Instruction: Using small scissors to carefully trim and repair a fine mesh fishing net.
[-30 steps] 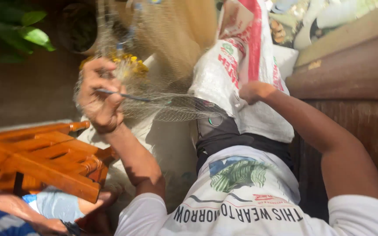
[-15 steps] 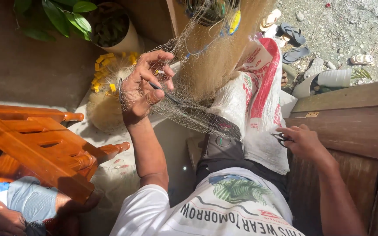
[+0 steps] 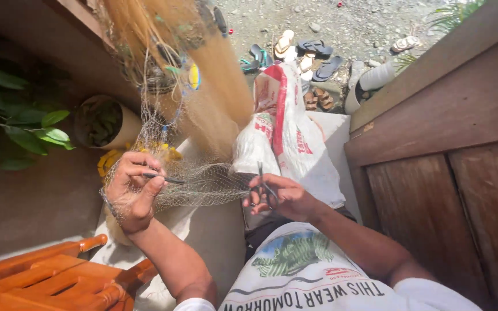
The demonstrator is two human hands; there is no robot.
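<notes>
Wooden chair point(image 3: 47, 279): orange-brown, low in the picture, below and to the left of the left grip; it touches nothing in the hands.
Potted plant point(image 3: 21, 118): green leaves, above and to the left of the left grip, well apart from it.
Left hand point(image 3: 135, 193): the grip is closed around a bunch of the fishing net point(image 3: 203, 184), and a thin dark needle-like tool point(image 3: 165, 178) lies between thumb and fingers, with its tip pointing to the right.
Fishing net: fine pale mesh; it hangs from above the left grip, where yellow floats point(image 3: 193, 76) sit, and then runs stretched across from the left grip to the right grip.
Risk at the left grip: I judge that the thin strands can slip from the fingers or wrap around them, because the mesh is loose and bunched there; the tool tip can also catch a wrong loop.
Right hand point(image 3: 280, 198): the grip is closed on small scissors point(image 3: 263, 184) and also pinches the net edge; whether the blades are apart I cannot tell.
Risk at the right grip: the blades are very near the tight mesh and the fingers, so a wrong cut in a good strand seems possible if the net sags or moves.
White sack point(image 3: 295, 144): it lies just behind the right grip, with red print, and the net could snag on it.
Wooden wall point(image 3: 445, 173): to the right of the right grip, apart from it.
</notes>
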